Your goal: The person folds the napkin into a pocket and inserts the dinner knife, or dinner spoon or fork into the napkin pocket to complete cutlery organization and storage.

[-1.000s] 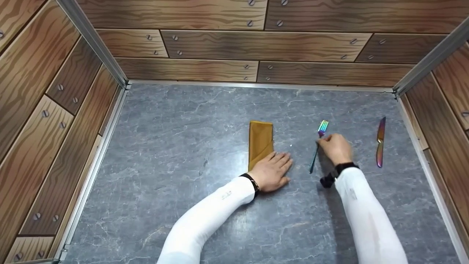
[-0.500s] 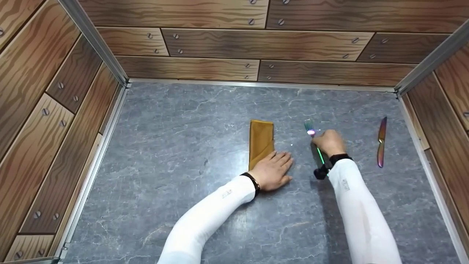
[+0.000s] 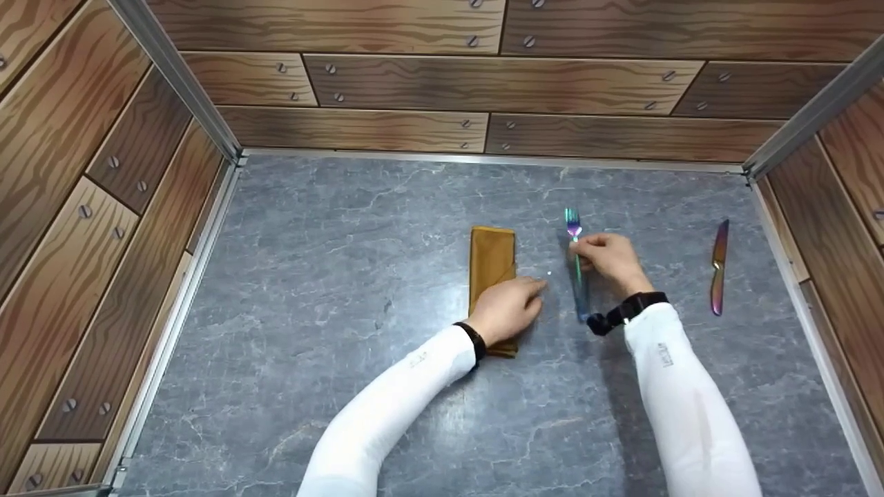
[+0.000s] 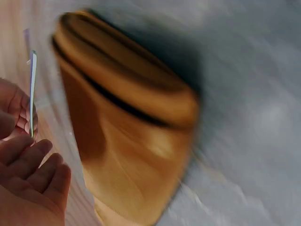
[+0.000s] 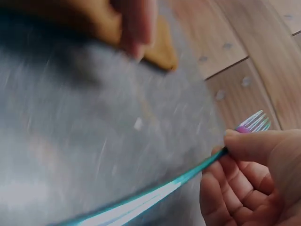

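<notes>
A mustard-brown folded cloth napkin [image 3: 492,255] lies lengthwise on the grey marbled surface. Over its lower half is my left hand [image 3: 507,310], fingers extended and gripping nothing; in the left wrist view those fingers [image 4: 51,176] are apart from the napkin [image 4: 136,160]. My right hand [image 3: 611,259] pinches a rainbow-coloured fork [image 3: 577,269] between thumb and fingertips, just below the tines. The tines point away from me, and the handle runs back toward my wrist. The right wrist view shows the long shiny handle [image 5: 155,193] close up.
A rainbow-coloured table knife [image 3: 718,269] lies toward the right edge. Wood-print panels [image 3: 400,131] wall in the back and both sides, with metal strips along the edges. A tiny white speck [image 3: 549,273] sits between napkin and fork.
My right hand has carried the fork leftward, toward the napkin, turning it nearly upright in the head view. My left hand, flat before, has lifted and rolled, uncovering the napkin's lower end.
</notes>
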{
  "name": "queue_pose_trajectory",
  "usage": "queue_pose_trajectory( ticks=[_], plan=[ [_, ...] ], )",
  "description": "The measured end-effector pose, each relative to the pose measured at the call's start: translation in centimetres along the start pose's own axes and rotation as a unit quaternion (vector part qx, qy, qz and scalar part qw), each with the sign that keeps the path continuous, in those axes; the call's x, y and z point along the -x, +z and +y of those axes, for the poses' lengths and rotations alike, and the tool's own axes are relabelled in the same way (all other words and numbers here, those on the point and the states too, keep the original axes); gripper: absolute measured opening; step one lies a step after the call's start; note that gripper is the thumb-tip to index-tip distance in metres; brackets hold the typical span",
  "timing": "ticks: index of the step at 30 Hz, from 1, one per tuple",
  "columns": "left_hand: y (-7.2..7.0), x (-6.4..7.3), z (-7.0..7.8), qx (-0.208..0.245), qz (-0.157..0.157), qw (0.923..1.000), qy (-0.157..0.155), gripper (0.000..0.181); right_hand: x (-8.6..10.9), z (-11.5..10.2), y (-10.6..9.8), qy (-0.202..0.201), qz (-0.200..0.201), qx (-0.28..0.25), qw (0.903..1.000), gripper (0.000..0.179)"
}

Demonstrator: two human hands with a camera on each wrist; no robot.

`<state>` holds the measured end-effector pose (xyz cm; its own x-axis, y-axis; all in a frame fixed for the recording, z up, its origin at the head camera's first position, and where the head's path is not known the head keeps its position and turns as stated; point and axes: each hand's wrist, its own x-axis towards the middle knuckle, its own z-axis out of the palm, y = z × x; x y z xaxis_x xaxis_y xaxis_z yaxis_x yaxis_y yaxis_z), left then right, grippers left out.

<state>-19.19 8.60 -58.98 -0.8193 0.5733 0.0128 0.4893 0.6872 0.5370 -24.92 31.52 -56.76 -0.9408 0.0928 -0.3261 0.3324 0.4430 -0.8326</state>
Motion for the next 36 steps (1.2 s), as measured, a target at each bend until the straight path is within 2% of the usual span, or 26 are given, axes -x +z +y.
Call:
queue_pose_trajectory(
  ticks=[1, 2, 3, 4, 5, 7, 10, 11, 12, 14, 17, 19, 23, 26, 30, 33, 35, 36],
  plan=[
    [-0.2, 0.0, 0.1, 0.054, 0.005, 0.9983, -0.022, 0.037, 0.0, -0.4, 0.1, 0.002, -0.002, -0.020, 0.9998, 0.043],
    [-0.3, 0.0, 0.1, 0.111, 0.012, 0.9927, -0.044, 0.036, 0.1, -0.7, 0.3, 0.003, -0.006, -0.043, 0.9991, 0.044],
    [-0.5, 0.0, 0.1, 0.167, 0.019, 0.9836, -0.065, 0.035, 0.2, -1.1, 0.5, 0.005, -0.011, -0.069, 0.9976, 0.045],
    [-0.6, 0.0, 0.1, 0.224, 0.026, 0.9706, -0.084, 0.035, 0.3, -1.5, 0.6, 0.008, -0.019, -0.102, 0.9946, 0.045],
    [-0.7, 0.0, 0.1, 0.284, 0.027, 0.9531, -0.100, 0.035, 0.4, -1.9, 0.8, 0.010, -0.026, -0.132, 0.9909, 0.045],
    [-0.8, 0.1, 0.1, 0.388, 0.026, 0.9124, -0.129, 0.036, 0.5, -2.5, 1.3, 0.016, -0.044, -0.189, 0.9809, 0.043],
    [-0.6, 0.4, 0.0, 0.487, 0.018, 0.8576, -0.163, 0.037, 0.8, -3.4, 2.0, 0.025, -0.065, -0.243, 0.9677, 0.037],
    [-0.6, 0.5, 0.0, 0.509, 0.016, 0.8431, -0.172, 0.036, 0.9, -3.6, 2.3, 0.026, -0.069, -0.249, 0.9657, 0.035],
    [-0.5, 0.5, -0.1, 0.521, 0.016, 0.8344, -0.178, 0.035, 1.0, -3.8, 2.5, 0.027, -0.073, -0.254, 0.9642, 0.032],
    [-0.4, 0.6, -0.2, 0.535, 0.019, 0.8248, -0.182, 0.031, 1.0, -4.1, 2.8, 0.026, -0.077, -0.262, 0.9616, 0.027],
    [-0.5, 0.9, -0.5, 0.546, 0.020, 0.8179, -0.179, 0.026, 1.0, -4.3, 3.2, 0.027, -0.082, -0.271, 0.9588, 0.021],
    [-0.5, 1.0, -0.6, 0.550, 0.021, 0.8159, -0.176, 0.023, 1.0, -4.4, 3.4, 0.029, -0.084, -0.278, 0.9563, 0.020],
    [-0.5, 1.4, -0.7, 0.553, 0.021, 0.8155, -0.171, 0.020, 1.0, -4.5, 3.6, 0.030, -0.092, -0.285, 0.9536, 0.028],
    [-0.5, 1.7, -0.7, 0.540, 0.022, 0.8254, -0.164, 0.021, 1.0, -4.5, 3.7, 0.032, -0.098, -0.283, 0.9534, 0.031],
    [-0.5, 2.2, -0.8, 0.516, 0.031, 0.8412, -0.159, 0.024, 1.0, -4.8, 3.9, 0.039, -0.102, -0.284, 0.9527, 0.018],
    [-0.5, 2.5, -1.0, 0.506, 0.035, 0.8479, -0.154, 0.026, 0.8, -4.9, 4.2, 0.042, -0.109, -0.285, 0.9514, 0.013],
    [-0.6, 2.8, -1.3, 0.491, 0.031, 0.8578, -0.149, 0.028, 0.7, -5.1, 4.4, 0.046, -0.115, -0.279, 0.9523, 0.017],
    [-0.7, 3.0, -1.4, 0.477, 0.028, 0.8668, -0.143, 0.029, 0.6, -5.2, 4.5, 0.048, -0.116, -0.278, 0.9525, 0.019]
  ],
)
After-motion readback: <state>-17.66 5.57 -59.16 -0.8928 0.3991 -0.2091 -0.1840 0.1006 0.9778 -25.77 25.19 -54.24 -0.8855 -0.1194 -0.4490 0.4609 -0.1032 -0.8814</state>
